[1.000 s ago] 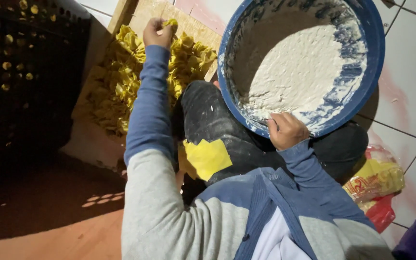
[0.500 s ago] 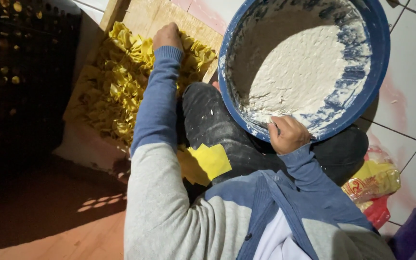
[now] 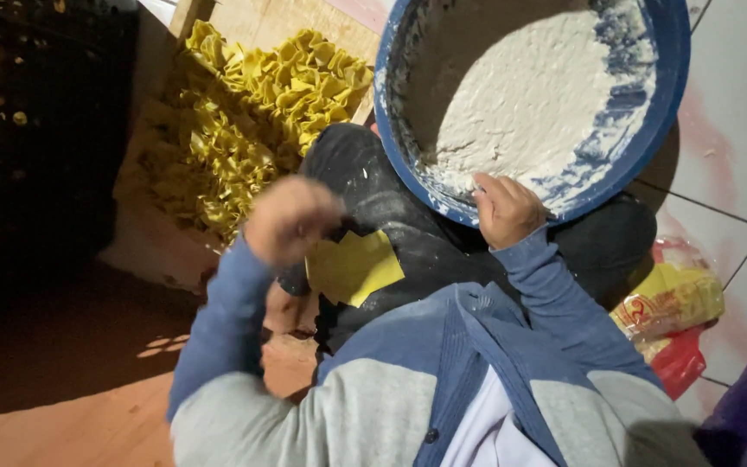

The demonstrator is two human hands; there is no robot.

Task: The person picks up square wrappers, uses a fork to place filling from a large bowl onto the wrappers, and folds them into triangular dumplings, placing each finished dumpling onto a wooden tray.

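A: Item 1, left hand (image 3: 291,218). Raised above the lap, blurred, fingers curled in. I cannot tell whether it has hold of anything.

B: Item 2, right hand (image 3: 505,207)?

A: Closed on the near rim of the blue bowl (image 3: 660,104), thumb side on the lip. Bowl sits tilted on the knee, white flour (image 3: 533,95) banked against its lower wall.

B: Item 3, the yellow stock?

A: 1 heap of folded yellow dough pieces (image 3: 257,121) on a wooden board (image 3: 304,22) at the top left, spilling toward the board's left edge. 1 flat yellow square (image 3: 354,266) lies on the dark trouser leg (image 3: 408,233), just below the bowl. A dark crate (image 3: 36,130) stands left of the board.

B: Risks?

A: In my judgement, 3. First: the bowl rests on 1 grip and a knee; a shift of the leg could tip flour onto the tiled floor (image 3: 737,199). Second: the square lies loose on a sloping thigh and may slide off. Third: the heap crowds the board's left edge, so a brush from the sleeve could push pieces over it.

B: Other stock?

A: 1 red-and-yellow bag (image 3: 667,316) on the floor at the right, beside the leg. Contents not discernible.
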